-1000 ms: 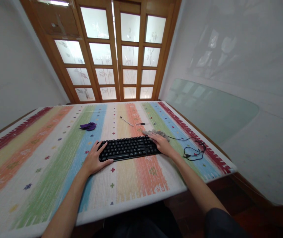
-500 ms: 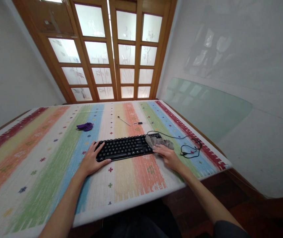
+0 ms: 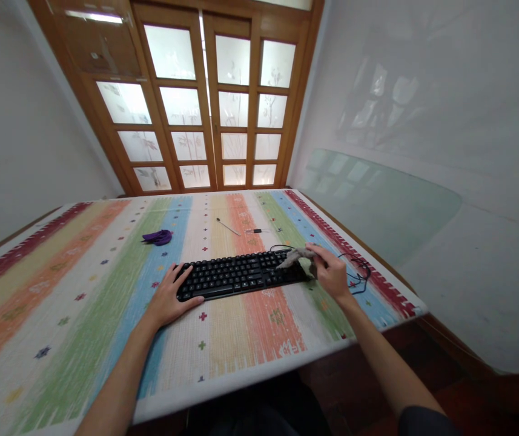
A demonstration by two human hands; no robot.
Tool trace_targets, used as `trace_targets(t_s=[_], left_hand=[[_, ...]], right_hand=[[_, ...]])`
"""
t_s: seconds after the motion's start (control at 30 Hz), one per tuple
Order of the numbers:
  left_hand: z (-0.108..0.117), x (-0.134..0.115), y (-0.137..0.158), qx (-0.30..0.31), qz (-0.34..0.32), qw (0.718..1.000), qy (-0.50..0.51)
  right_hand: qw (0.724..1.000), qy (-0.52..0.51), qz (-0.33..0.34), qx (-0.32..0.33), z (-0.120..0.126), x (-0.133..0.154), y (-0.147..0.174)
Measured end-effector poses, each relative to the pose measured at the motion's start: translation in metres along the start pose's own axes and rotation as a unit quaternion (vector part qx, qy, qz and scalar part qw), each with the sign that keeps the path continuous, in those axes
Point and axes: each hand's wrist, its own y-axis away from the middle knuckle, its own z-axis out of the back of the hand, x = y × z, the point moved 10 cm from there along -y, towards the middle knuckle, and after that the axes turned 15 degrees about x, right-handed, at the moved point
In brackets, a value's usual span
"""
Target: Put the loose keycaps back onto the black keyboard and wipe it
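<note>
A black keyboard [image 3: 232, 274] lies flat across the striped tablecloth in front of me. My left hand [image 3: 171, 297] grips its left end, thumb along the front edge and fingers over the left keys. At the other end, my right hand [image 3: 329, 272] pinches a crumpled grey cloth [image 3: 296, 257]. The cloth is raised at the hand and hangs over the number pad, its lower end at the keys. Behind the right hand, a thin black cable [image 3: 364, 280] is partly hidden.
A purple folded bundle [image 3: 157, 237] lies back left on the tablecloth [image 3: 241, 333]. Beyond the keyboard are a thin rod with a dark tip [image 3: 228, 226] and a small tool with a black middle [image 3: 255, 231]. A wall [image 3: 468, 254] borders the right side.
My right hand has lifted the grey cloth from lying flat on the number pad and moved up and right with it, uncovering keys. The left hand stays on the keyboard.
</note>
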Motion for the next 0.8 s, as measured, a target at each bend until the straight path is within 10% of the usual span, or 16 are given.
trace_targets(t_s=[0.1,0.33,0.8], left_hand=[[0.001,-0.001,0.000,0.000,0.000,1.000,0.002],[0.000,-0.003,0.001,0.010,0.007,1.000,0.007],[0.020,-0.038,-0.001,-0.020,-0.029,0.997,-0.067]], right_hand=[[0.999,0.031,0.012,-0.033,-0.010,0.004,-0.024],[0.976,0.070,-0.003,0.206,-0.106,-0.023,-0.022],[0.952,0.026,0.065,0.298,-0.062,0.024,0.040]])
